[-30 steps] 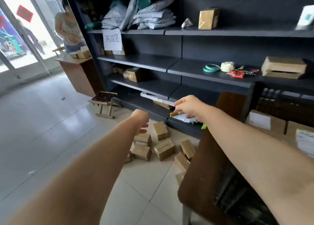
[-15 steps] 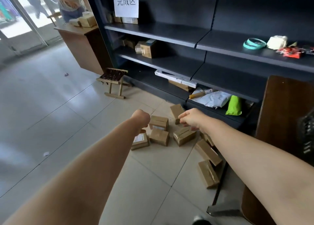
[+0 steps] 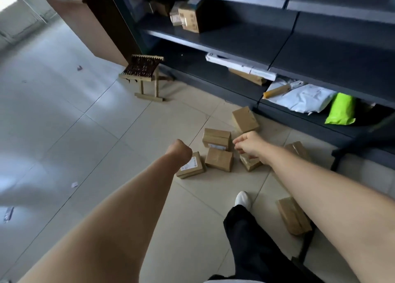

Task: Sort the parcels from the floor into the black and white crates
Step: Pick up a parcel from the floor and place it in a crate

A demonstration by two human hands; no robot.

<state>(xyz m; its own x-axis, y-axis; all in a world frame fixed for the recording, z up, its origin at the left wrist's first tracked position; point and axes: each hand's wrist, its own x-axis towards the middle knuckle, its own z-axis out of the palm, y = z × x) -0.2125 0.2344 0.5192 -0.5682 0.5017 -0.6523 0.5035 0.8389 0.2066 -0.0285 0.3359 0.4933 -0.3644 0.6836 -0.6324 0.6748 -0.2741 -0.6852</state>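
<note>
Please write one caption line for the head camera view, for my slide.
Both hands, left and right, reach down toward brown parcels scattered on the tiled floor beside dark shelves.

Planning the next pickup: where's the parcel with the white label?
Head view, centre: the labelled parcel lies on the floor tiles, partly under the left hand, just left of a plain parcel.

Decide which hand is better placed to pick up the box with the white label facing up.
Left. The left hand hangs right above the labelled box; the right hand is over other parcels further right.

Both arms outstretched, cardboard parcels (image 3: 219,159) scattered on tiled floor (image 3: 85,133)
</note>
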